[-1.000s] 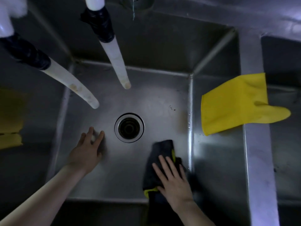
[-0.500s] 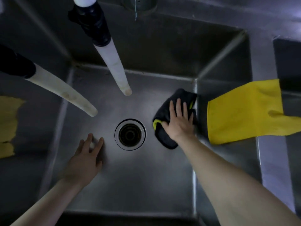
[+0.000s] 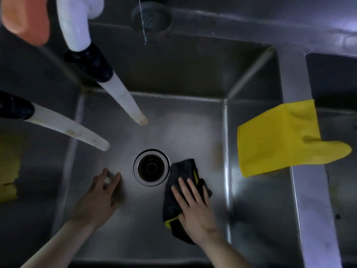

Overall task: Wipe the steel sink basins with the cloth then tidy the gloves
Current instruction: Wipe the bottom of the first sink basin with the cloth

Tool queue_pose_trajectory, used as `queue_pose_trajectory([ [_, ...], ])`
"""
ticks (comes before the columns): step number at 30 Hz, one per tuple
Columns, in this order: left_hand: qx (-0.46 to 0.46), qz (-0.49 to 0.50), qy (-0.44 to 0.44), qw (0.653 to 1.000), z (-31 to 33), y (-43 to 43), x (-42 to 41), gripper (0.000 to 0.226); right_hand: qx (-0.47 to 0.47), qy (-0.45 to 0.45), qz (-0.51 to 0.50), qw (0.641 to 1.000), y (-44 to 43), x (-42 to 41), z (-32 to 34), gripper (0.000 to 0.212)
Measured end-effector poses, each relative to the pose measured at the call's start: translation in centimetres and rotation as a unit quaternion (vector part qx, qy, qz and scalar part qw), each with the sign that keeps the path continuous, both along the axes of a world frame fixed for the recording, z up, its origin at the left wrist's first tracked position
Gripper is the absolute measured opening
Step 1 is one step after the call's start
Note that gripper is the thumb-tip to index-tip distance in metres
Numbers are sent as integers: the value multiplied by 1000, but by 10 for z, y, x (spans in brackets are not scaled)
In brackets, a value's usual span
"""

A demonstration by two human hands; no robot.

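I look straight down into a steel sink basin with a round drain at its middle. My right hand presses flat on a dark cloth with yellow trim on the basin floor, just right of the drain. My left hand rests with fingers spread on the floor left of the drain, with a small pale thing between two fingertips. A yellow rubber glove hangs over the divider to the right basin. More yellow glove shows dimly at the far left.
Two white spouts with black collars, one and another, reach down over the basin from the upper left. An orange shape fills the top left corner. A grey round fitting sits on the back wall. A second basin lies at right.
My right hand has slid the cloth from the basin's far right corner back toward me, to beside the drain. My left hand has stayed in place on the floor.
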State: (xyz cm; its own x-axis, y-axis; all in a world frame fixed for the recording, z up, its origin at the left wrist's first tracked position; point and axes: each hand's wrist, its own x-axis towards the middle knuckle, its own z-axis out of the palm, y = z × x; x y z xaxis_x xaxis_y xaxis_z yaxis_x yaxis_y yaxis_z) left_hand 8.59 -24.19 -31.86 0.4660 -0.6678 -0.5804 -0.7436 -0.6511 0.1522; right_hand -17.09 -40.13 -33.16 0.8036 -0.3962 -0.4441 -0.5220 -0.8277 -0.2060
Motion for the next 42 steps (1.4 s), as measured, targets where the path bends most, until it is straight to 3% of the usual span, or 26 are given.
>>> queue_pose_trajectory([
  [5,13,1,6,1000,3,-2,3,80,-65,1,-138,988,-73,47,-4,85],
  [10,23,-3,6,1000,9,-6,3,78,-30,-8,-229,973,-137,128,-3,73],
  [14,28,0,7,1000,8,-5,4,79,-43,-24,-185,982,-127,136,-5,69],
  [17,39,-2,-2,999,9,-5,2,81,-35,-39,-92,994,-111,116,-5,69],
  [25,41,24,35,998,14,-11,11,78,12,-19,-19,1000,19,36,-1,91],
  [28,17,26,37,999,26,-4,17,70,39,5,96,995,55,36,6,90],
  [31,-14,28,37,999,41,20,17,65,57,54,266,961,74,69,10,77],
  [33,-27,13,37,999,49,38,18,62,34,76,326,942,86,108,10,76],
  [38,46,19,9,999,53,78,33,67,45,69,227,970,94,190,-1,85],
  [42,59,-3,-10,998,51,87,44,66,18,47,125,991,70,184,1,78],
])
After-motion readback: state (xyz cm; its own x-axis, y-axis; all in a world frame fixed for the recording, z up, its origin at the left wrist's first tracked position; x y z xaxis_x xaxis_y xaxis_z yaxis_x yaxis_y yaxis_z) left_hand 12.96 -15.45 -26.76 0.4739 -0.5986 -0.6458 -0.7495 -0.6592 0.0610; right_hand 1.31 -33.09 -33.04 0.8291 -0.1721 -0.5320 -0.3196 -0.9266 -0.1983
